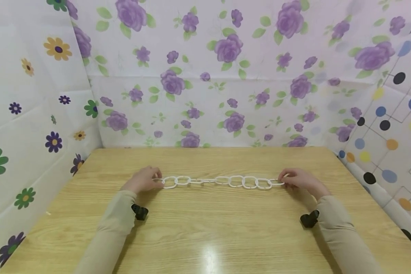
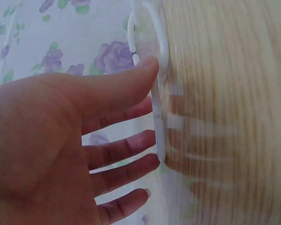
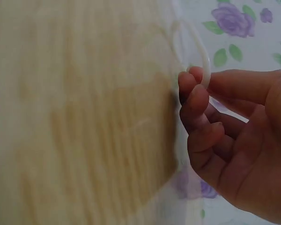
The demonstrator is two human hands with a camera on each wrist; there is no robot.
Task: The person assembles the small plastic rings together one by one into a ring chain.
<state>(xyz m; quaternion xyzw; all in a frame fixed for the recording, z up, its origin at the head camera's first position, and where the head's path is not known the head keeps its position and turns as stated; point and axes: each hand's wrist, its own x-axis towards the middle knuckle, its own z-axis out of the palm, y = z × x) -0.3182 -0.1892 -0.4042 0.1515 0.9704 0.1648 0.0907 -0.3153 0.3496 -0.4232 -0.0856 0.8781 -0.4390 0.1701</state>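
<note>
A white plastic chain [image 1: 222, 180] of several oval links lies stretched in a line across the wooden table [image 1: 205, 232]. My left hand [image 1: 153, 179] is at its left end. In the left wrist view the end link [image 2: 160, 126] stands against the left hand [image 2: 152, 84], whose thumb tip and straight, spread fingertips touch it. At the chain's right end is my right hand [image 1: 286, 181]. The right wrist view shows the right hand [image 3: 196, 77] pinching the end link [image 3: 203, 56] between thumb and curled index finger, with the other fingers curled under.
Floral paper sheets wall the table at the back [image 1: 226, 95] and left [image 1: 27, 114], and a dotted sheet [image 1: 390, 125] closes the right side. Black wrist cameras [image 1: 139, 212] [image 1: 308, 219] sit under both beige sleeves. Bare wood lies in front of the chain.
</note>
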